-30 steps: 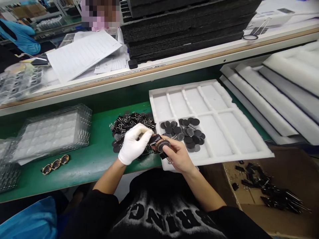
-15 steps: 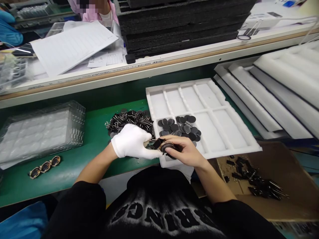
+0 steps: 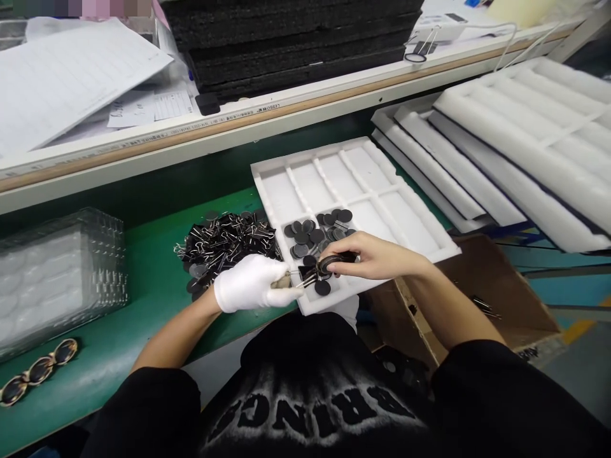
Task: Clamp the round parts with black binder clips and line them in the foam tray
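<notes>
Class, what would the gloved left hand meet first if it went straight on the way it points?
Most likely the black binder clip just beyond the left hand; depth is unclear, so the two may be touching.

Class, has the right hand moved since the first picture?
Yes: judged against the white tray, the right hand has shifted rightward.

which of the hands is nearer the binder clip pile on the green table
Left. The gloved left hand is by the near edge of the binder clip pile; the bare right hand is farther right, over the white tray.
</notes>
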Demonstrator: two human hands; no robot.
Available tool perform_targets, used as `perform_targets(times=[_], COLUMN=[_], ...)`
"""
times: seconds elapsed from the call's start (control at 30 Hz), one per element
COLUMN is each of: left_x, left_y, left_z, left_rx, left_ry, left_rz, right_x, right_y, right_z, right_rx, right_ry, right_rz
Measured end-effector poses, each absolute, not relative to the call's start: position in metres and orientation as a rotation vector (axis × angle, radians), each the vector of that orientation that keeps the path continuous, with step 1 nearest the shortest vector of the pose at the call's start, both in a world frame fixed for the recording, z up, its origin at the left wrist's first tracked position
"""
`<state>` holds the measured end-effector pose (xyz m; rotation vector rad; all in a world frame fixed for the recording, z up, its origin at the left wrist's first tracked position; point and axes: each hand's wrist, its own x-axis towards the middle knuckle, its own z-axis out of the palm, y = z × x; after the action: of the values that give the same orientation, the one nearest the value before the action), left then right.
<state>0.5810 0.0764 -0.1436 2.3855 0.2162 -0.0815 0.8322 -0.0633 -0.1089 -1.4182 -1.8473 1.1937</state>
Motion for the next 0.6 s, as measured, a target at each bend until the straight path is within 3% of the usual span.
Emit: perform_targets(times=[0.6], left_x=[0.586], left_y=[0.057], left_z=[-0.161], left_rx=[2.371], left_ry=[0.155], left_rz=[-0.003], right_x=[0.834], right_y=[-0.044], right_z=[-0.088], right_rx=[-1.379], right_ry=[-2.139], right_rz=[1.296])
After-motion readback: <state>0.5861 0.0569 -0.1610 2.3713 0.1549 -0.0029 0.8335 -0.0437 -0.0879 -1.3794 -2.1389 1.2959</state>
